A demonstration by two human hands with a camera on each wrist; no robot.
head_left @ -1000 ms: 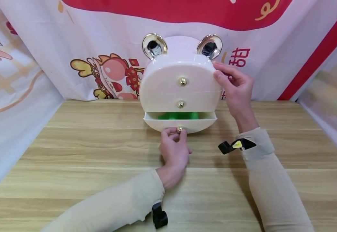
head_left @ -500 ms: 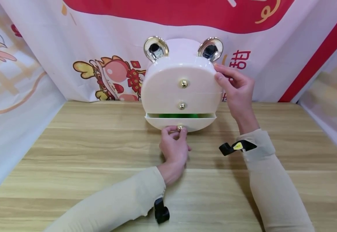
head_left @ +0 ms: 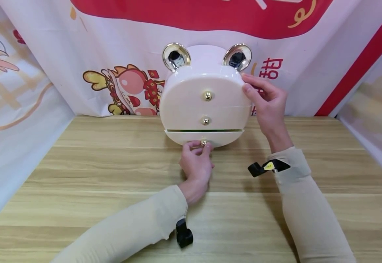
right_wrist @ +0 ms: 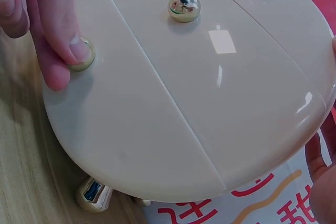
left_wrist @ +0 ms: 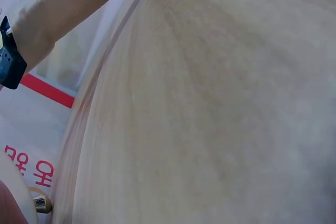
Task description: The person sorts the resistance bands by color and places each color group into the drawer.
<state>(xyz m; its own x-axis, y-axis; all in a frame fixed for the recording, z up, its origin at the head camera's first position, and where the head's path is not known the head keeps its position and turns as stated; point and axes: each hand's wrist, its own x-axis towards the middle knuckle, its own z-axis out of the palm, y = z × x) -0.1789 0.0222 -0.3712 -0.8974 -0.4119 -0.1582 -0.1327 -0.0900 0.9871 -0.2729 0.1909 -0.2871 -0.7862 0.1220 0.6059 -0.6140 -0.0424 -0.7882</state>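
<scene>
A white rounded storage box point(head_left: 182, 95) with drawers stands at the back of the table, topped by two gold-rimmed, eye-like ornaments point(head_left: 238, 57). Its bottom drawer point(head_left: 181, 137) sits almost flush, with a thin dark gap along the upper edge. My left hand point(head_left: 195, 162) pinches the small gold knob point(right_wrist: 86, 60) of that drawer between thumb and fingers. On the box's upper right side, my right hand point(head_left: 270, 106) grips the edge, thumb at the front. In the right wrist view, the left fingers point(right_wrist: 55, 19) show on the knob. The drawer's inside is hidden.
Two more gold knobs, an upper knob point(head_left: 207, 95) and a middle knob point(head_left: 205, 120), are on the box front. Behind the wood-grain table point(head_left: 112, 171) hangs a printed white and red cloth point(head_left: 118, 40). Similar cloth hangs at both sides.
The bottom drawer has slid inward, pushed by my left hand on its knob, and the green contents have gone out of sight. My right hand keeps its grip on the box's side.
</scene>
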